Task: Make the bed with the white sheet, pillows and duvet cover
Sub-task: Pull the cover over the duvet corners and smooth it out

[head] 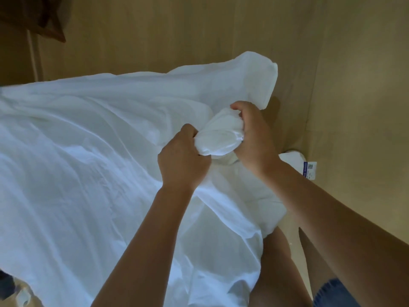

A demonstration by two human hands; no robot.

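White cloth (88, 162) fills most of what we see from the head camera. We cannot tell if it is the sheet or the duvet cover. It spreads wide to the left, full of soft folds, and its right edge hangs over the tan wood floor (354, 74). One corner (263, 78) sticks up near the top. We see both hands in the middle, close together. Our left hand (180, 158) has its fingers curled tight round a bunched part of the cloth. Our right hand (254, 138) holds the other side of the same bunch (218, 138), and the fingers wrap over the top of it. The bunch sits between the two hands like a fat roll. Just right of the right wrist, a small white tag (309, 170) with blue print shows. At the bottom right we see bare legs (278, 273) and a bit of blue jean cloth (332, 293).
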